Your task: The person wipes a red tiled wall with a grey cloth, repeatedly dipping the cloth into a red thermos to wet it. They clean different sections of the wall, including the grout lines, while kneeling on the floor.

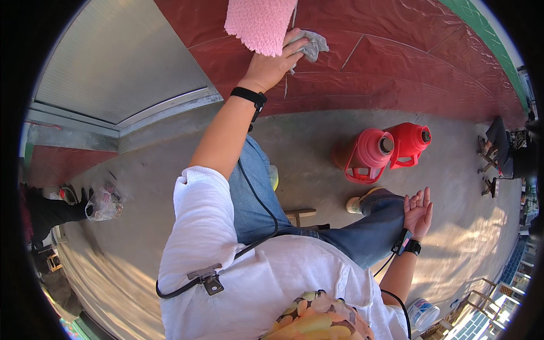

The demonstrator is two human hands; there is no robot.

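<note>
My left hand (274,63) reaches out to the dark red tiled wall (361,55), its fingers spread over a crumpled grey cloth (313,44) held against the tiles. A fluffy pink cloth (261,25) hangs from the top edge of the picture and hides part of that hand. My right hand (418,214) rests palm up by my right knee, holding nothing, fingers loosely bent. Each wrist wears a black band. On the floor beyond my legs stand two red thermos flasks with handles, the nearer one (369,151) overlapping the farther one (411,142).
Left of the wall is a metal-framed ribbed panel (127,55) above a concrete ledge. A wooden stool part (299,212) shows between my legs. People are partly seen at both far sides, a plastic bag (106,203) at left. A white bucket (423,314) stands lower right. Black cables cross my body.
</note>
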